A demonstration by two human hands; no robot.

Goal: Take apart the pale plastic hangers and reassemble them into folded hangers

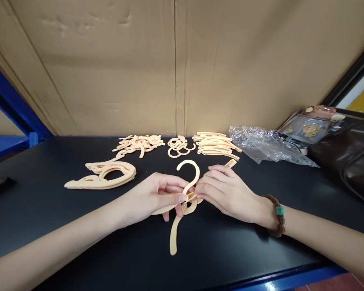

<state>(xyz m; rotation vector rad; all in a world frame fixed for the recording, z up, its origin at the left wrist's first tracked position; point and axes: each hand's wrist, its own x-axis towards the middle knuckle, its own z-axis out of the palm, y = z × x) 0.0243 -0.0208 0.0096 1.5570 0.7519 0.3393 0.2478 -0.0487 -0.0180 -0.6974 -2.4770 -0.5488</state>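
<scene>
A cream-coloured folding clothes hanger is held between both hands above the black table, its hook pointing up. My left hand pinches it at the joint below the hook, thumb in front and fingers behind. One curved arm piece hangs down from the joint, and another part sticks out under my left palm. My right hand is closed around a hanger arm, whose end shows above the knuckles. Its other end meets the joint beside my left thumb. My right fingers hide much of this arm.
Folded hangers lie stacked at left. Along the back are a heap of small hanger parts, loose hooks and a pile of arm pieces. Clear plastic bags and a dark brown bag lie at right. Cardboard stands behind.
</scene>
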